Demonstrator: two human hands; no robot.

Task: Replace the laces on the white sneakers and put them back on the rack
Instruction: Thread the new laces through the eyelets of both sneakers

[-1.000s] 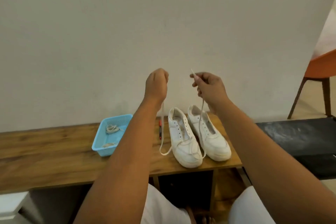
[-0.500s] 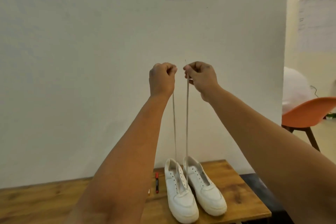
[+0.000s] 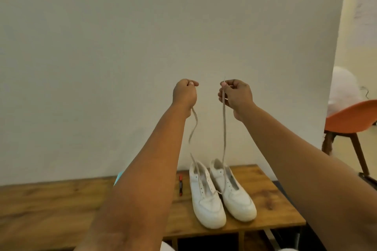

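Two white sneakers stand side by side on the wooden rack top (image 3: 269, 195): the left sneaker (image 3: 206, 201) and the right sneaker (image 3: 234, 193). A white lace (image 3: 224, 128) runs up from the left sneaker's lower eyelets in two strands. My left hand (image 3: 184, 93) grips one strand's end, and that strand hangs slack and wavy. My right hand (image 3: 235, 93) pinches the other end, whose tip sticks up above the fingers. Both hands are raised high above the shoes, a short gap apart.
A red and black marker (image 3: 180, 185) lies left of the sneakers. A corner of a blue basket (image 3: 119, 176) peeks out behind my left forearm. An orange chair (image 3: 350, 120) stands at the right. The white wall is close behind the rack.
My hands have moved apart and lowered slightly, so the lace strands have gone from taut and parallel to slack. The camera has tilted down a little.
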